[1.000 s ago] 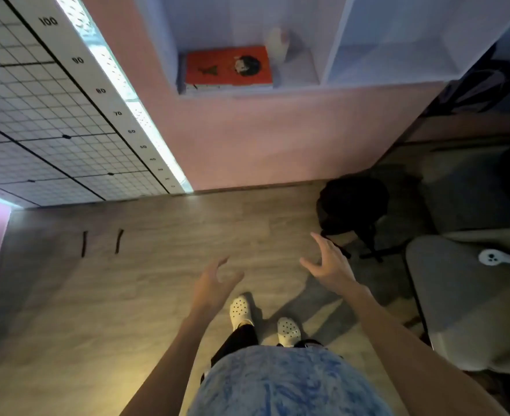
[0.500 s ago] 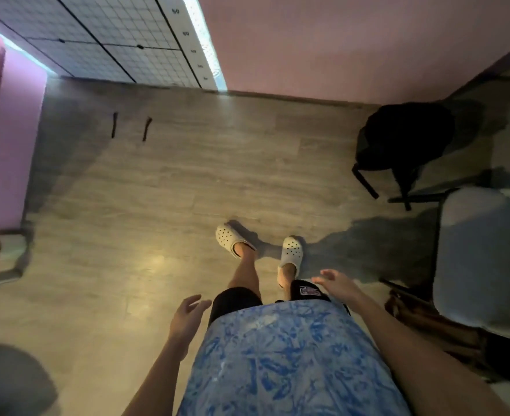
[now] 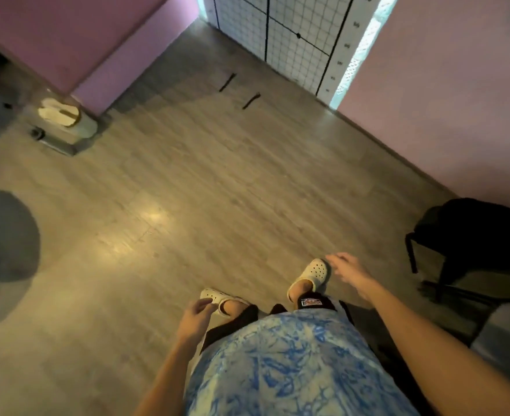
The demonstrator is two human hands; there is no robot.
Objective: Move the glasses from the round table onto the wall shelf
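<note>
Neither the glasses nor the wall shelf are in view now. A dark round shape [image 3: 3, 235] at the left edge may be the round table; only part of it shows. My left hand [image 3: 195, 318] hangs low beside my body with loosely curled fingers and holds nothing. My right hand [image 3: 348, 270] is out in front of my right side, fingers relaxed, also holding nothing. Both hands are above the wooden floor [image 3: 187, 190], near my feet in white clogs.
A black backpack [image 3: 475, 232] leans by the pink wall on the right. A grey chair seat [image 3: 505, 334] shows at the lower right. A pair of pale slippers [image 3: 58, 114] lies on a low stand at the left. A gridded wall panel [image 3: 295, 40] stands ahead.
The view has swung left and down, away from the wall shelf with the orange book. Both hands have dropped from raised in front to low beside my body.
</note>
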